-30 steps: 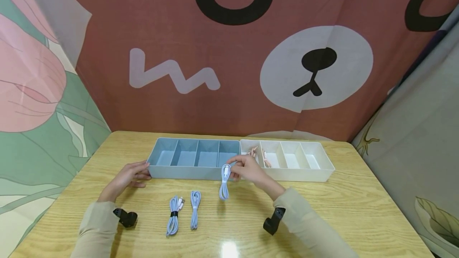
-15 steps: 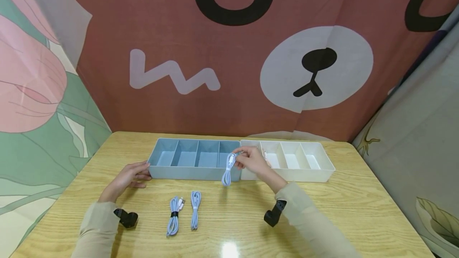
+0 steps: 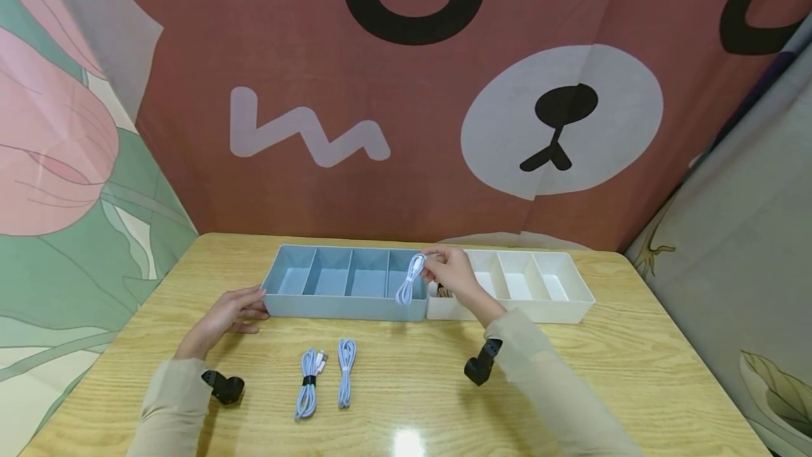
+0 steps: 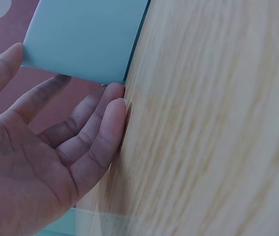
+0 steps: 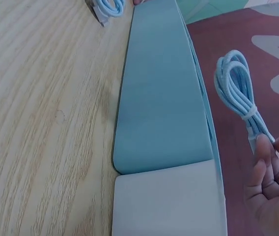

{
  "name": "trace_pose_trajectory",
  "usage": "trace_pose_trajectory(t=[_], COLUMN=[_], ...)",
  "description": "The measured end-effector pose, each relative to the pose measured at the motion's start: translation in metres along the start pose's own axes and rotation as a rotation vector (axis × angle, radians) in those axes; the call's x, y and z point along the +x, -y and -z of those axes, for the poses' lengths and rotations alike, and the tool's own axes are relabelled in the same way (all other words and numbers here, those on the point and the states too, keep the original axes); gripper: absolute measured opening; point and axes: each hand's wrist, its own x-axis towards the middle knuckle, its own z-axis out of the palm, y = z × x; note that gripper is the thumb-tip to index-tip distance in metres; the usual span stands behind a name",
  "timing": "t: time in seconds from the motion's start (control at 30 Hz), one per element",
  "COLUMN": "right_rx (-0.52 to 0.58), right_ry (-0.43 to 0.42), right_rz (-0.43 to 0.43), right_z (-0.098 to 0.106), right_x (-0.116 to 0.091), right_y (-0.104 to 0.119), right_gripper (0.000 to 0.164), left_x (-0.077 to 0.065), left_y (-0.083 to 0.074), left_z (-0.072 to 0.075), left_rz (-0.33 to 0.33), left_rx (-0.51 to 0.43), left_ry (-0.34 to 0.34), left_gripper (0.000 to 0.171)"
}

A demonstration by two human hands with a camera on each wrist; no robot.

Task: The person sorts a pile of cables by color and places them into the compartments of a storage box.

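Observation:
A coiled light-blue cable [image 3: 411,281], tied around its middle, hangs from my right hand [image 3: 453,273], whose thumb and fingers pinch one end. It overlaps the rightmost compartment of the blue divided box [image 3: 342,307] in the head view. In the right wrist view the cable [image 5: 237,86] shows above the boxes' rims. My left hand [image 3: 227,316] rests at the blue box's left end with relaxed fingers. The left wrist view shows those fingertips [image 4: 114,91] right at the end wall of the blue box [image 4: 85,39].
A white divided box [image 3: 520,311] stands end to end with the blue one; a pinkish-brown cable [image 3: 443,291] lies in its left compartment. Two more light-blue coiled cables lie on the wooden table: one with a black strap [image 3: 306,386], another [image 3: 345,372] beside it. A printed curtain [image 3: 304,196] hangs behind.
My right hand has lifted the coiled cable up and slightly right, from in front of the boxes to over the blue box's right end. The left hand stays where it was.

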Motion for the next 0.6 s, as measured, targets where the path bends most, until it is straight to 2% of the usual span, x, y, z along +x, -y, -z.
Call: trace_pose_trajectory(t=[0.1, 0.27, 0.6], right_rx=[0.007, -0.003, -0.075], right_ry=[-0.051, -0.089, -0.071], right_rz=[-0.015, -0.023, -0.012], right_z=[-0.001, -0.004, -0.007], right_x=[0.003, 0.006, 0.003], right_y=[-0.004, -0.01, -0.015], right_gripper=[0.023, 0.022, 0.032], left_x=[-0.001, -0.001, 0.001], left_y=[0.001, 0.001, 0.0], left_z=[0.0, -0.001, 0.0], left_rz=[-0.011, -0.005, 0.002], left_rx=[-0.003, 0.004, 0.009], left_ry=[0.009, 0.004, 0.002], left_gripper=[0.072, 0.072, 0.07])
